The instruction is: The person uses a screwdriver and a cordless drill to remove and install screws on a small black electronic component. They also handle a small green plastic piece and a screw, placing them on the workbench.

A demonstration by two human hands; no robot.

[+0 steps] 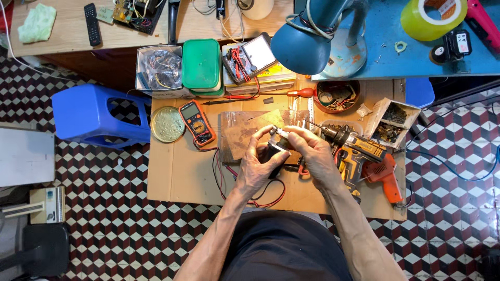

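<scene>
At the middle of the frame the left hand (259, 165) is wrapped around a small dark part (275, 151), fingers closed on its lower side. The right hand (310, 154) meets it from the right, fingertips pinched on the part's pale upper end. Both hold it just above a brown board (240, 134) on the cardboard-covered table (177, 177). Right of the hands lie a cordless drill (350, 143) and an orange soldering gun (384, 176). To the left sits an orange multimeter (197, 123) beside a round tin lid (167, 124). A blue lamp (304, 44) hangs at the upper middle.
</scene>
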